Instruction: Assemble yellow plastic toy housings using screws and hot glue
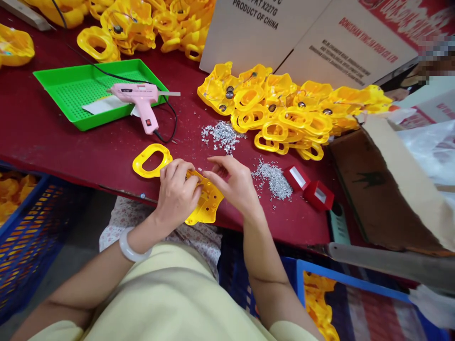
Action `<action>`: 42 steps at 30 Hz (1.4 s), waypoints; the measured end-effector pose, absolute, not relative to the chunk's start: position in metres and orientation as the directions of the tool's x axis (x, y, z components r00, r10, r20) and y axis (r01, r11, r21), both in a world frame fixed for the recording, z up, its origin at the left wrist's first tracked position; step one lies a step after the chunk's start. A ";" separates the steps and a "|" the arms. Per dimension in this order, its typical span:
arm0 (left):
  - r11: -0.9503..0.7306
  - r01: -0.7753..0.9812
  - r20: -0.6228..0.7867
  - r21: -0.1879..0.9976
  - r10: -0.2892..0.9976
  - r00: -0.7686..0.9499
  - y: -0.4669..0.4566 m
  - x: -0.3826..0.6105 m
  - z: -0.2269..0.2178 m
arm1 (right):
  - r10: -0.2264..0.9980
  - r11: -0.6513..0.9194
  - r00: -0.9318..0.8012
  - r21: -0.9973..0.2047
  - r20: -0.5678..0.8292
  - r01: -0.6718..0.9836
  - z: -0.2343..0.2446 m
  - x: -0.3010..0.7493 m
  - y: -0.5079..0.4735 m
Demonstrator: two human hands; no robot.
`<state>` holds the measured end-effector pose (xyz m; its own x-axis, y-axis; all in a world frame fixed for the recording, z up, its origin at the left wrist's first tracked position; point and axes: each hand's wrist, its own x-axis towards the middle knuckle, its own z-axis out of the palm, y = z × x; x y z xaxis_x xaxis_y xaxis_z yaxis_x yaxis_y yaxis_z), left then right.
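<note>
Top [167, 293]: pale yellow
Left hand [176, 194]: curled, gripping a yellow plastic frame [208, 203]
Right hand [232, 184]: fingertips pinched together at the frame's edge

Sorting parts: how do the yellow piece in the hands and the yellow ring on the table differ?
The yellow piece is gripped by the left hand, beside the right hand; the oval ring lies flat on the red table. The piece looks solid, the ring open. Both are yellow.
</note>
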<state>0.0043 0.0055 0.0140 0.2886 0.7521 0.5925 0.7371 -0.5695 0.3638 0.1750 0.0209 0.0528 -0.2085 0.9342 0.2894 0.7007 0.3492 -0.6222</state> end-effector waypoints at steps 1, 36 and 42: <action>-0.571 0.738 0.600 0.360 0.747 0.286 0.005 0.005 0.014 | 0.931 0.352 -0.211 -0.579 0.299 0.735 0.052 0.170 0.024; -0.689 0.595 0.674 0.414 0.671 0.308 0.014 0.013 0.009 | 0.982 0.021 0.150 -0.846 0.119 0.533 0.025 0.175 -0.041; -0.527 0.758 0.723 0.384 0.682 0.108 0.014 -0.032 0.007 | 0.984 0.162 -0.028 -0.808 0.177 0.566 0.037 0.141 0.024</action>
<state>-0.0323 0.0140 0.0069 0.1081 0.6820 0.7233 0.7582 -0.5272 0.3837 0.1413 0.0237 0.0365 -0.0285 0.9838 0.1769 0.5663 0.1618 -0.8082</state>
